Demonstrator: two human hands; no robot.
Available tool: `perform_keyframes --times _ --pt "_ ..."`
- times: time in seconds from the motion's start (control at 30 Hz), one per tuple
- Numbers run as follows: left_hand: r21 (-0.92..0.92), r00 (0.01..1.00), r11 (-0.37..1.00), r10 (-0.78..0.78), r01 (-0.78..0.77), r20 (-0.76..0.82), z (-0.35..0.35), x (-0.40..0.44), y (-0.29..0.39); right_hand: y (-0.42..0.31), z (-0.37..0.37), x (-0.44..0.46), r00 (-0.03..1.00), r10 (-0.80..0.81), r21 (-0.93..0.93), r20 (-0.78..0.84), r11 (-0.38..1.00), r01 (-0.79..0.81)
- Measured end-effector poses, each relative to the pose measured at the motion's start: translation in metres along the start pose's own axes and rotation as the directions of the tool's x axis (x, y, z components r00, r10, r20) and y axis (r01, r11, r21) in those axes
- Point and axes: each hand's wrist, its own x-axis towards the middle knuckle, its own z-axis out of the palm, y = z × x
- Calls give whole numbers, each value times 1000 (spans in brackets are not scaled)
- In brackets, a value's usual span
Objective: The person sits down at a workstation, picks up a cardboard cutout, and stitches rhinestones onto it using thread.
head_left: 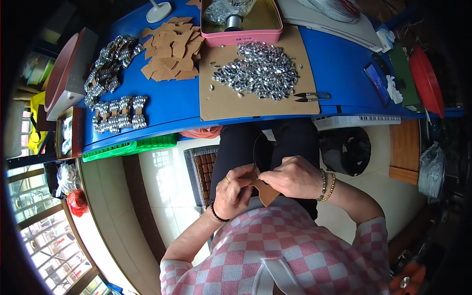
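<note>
Left hand (231,195) pinches a brown card (267,194) projecting beside the fingertips; likely light, bendable, best held by edges. Right hand (295,177): fingers closed, contents indeterminable.

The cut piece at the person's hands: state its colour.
The cut piece is tan brown, shown best in the head view.

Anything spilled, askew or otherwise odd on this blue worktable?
Only minor things: a few silver beads lie on the brown board, left of and apart from the main bead pile, as if scattered; crumpled white tissue beside the phone looks like litter.
</note>
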Motion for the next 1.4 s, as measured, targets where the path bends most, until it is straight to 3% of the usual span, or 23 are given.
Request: perform_keyframes --times 0.23,0.37,0.4,0.43,0.47,0.53,0.6,0.67,0.9,1.0,1.17,1.4 --pt "12 1000 1000 9 -9 10 -1 0 1 3 3 0 1000 -24 -7 5 1000 24" --pt "-99 993 990 -95 102 72 -4 2 5 15 4 -1 999 -19 25 36 1000 18" --pt "-355 935 866 -309 353 176 -3 0 4 17 4 -2 998 -13 45 54 999 10" --pt "-547 823 617 -465 566 327 -2 -2 2 17 3 -3 998 -16 44 56 999 13" --pt "-648 675 281 -540 708 503 -1 -3 1 17 2 -3 996 43 132 80 990 -54" --pt "-634 638 211 -505 744 581 -8 -1 -2 18 2 -4 977 151 300 148 935 -190" --pt "-574 550 72 -403 816 731 -14 1 -6 18 5 -7 981 135 368 142 912 -179" --pt "-574 540 41 -395 818 743 -15 3 -3 20 8 -10 986 117 496 119 853 -161" --pt "-563 516 -116 -283 818 808 -16 5 -2 25 12 -16 989 68 570 131 811 -131" --pt "-529 474 -259 -246 808 845 -15 5 -1 27 17 -18 992 50 592 113 799 -107" --pt "-566 506 -184 -291 803 812 -11 0 -1 27 24 -21 996 61 618 70 781 -91" --pt "-572 587 166 -386 803 711 -16 8 8 24 13 -17 994 70 601 89 792 -109"
